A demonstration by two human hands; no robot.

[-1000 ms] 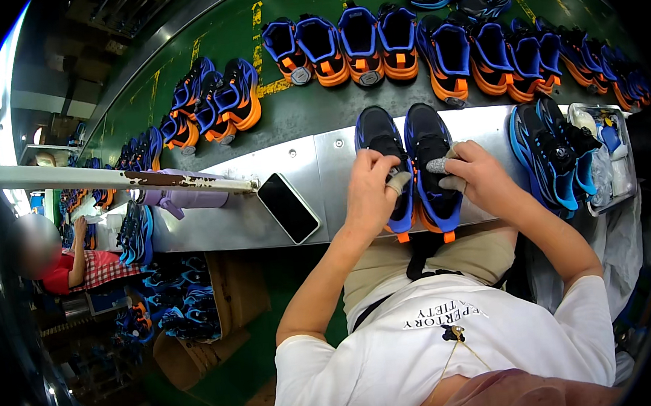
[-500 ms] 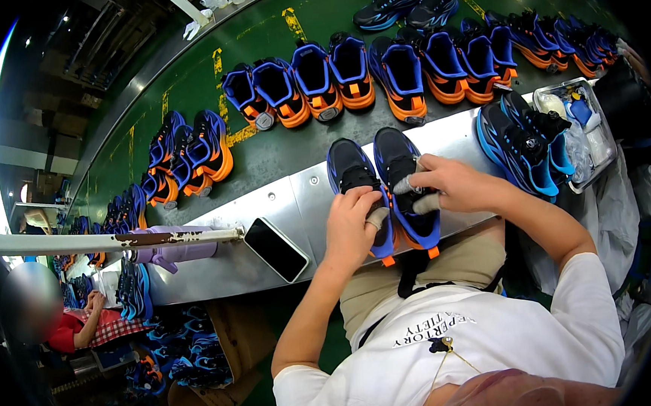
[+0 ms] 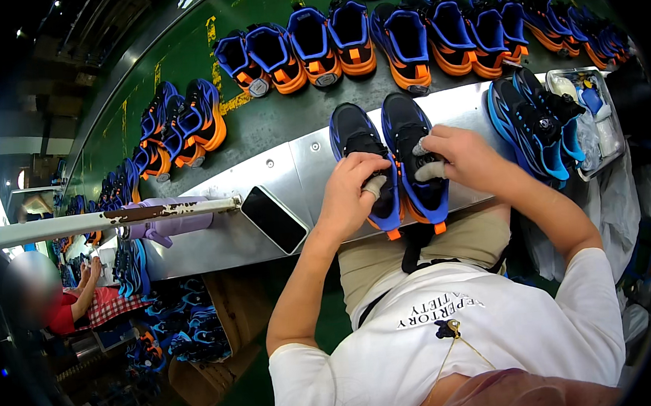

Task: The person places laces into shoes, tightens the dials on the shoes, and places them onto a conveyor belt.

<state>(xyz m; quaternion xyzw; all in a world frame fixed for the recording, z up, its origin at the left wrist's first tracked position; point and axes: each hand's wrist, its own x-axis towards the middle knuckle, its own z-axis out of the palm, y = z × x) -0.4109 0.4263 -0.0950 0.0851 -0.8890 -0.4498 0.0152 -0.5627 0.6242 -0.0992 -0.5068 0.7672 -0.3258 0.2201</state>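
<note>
A pair of black sneakers with blue edging and orange heel tabs lies side by side on the metal ledge, toes away from me. On the left sneaker (image 3: 353,122), my left hand (image 3: 351,190) is closed at the tongue, its thumb in a pale finger cover. My right hand (image 3: 454,156) grips the right sneaker (image 3: 405,114) around the laces and opening; its thumb and forefinger wear grey covers. Any lace between my fingertips is too small to make out.
Rows of similar sneakers (image 3: 309,46) stand on the green surface beyond. A phone (image 3: 274,219), purple bottle (image 3: 167,227) and white pole (image 3: 100,222) lie to the left. Black-and-blue sneakers (image 3: 520,125) and a tray (image 3: 616,124) sit right. A co-worker in red (image 3: 62,316) is far left.
The surroundings have shifted slightly upward in the picture, the pair of sneakers with them. Both hands stay at the same sneakers, with small changes in the finger positions.
</note>
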